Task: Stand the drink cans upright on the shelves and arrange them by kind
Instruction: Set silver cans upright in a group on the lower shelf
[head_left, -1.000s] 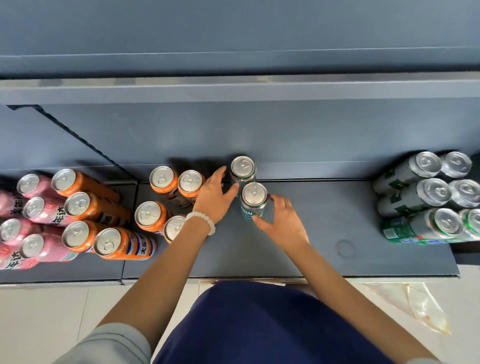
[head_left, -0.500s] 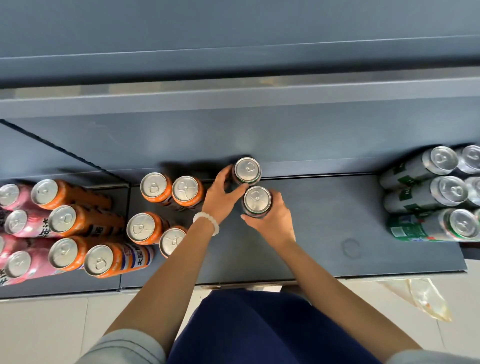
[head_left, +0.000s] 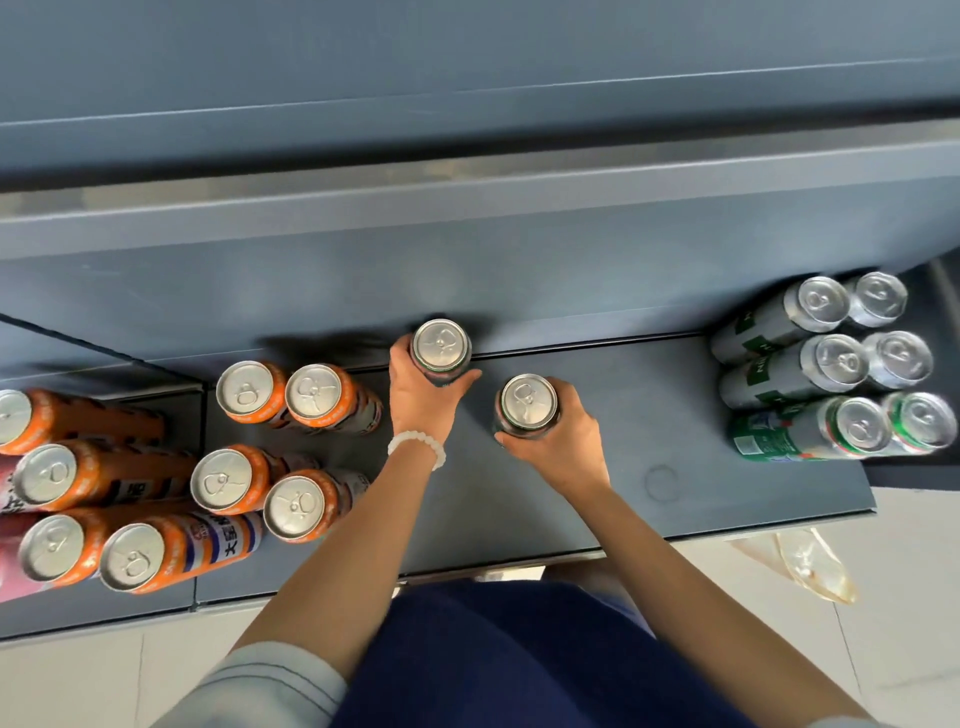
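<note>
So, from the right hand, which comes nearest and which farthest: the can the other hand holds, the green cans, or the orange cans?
1. Can in the left hand: just left of the right hand.
2. Green cans: far right of the shelf.
3. Orange cans: left, beyond the left hand.

1. Left hand (head_left: 423, 397): bare; a bracelet of white beads (head_left: 416, 447) circles the wrist, back from the fingers.
2. Right hand (head_left: 563, 441): bare, wrist unadorned.
3. Short pale grey sleeve (head_left: 270, 686) on the left arm; dark navy garment (head_left: 519, 660) over the lap.
</note>
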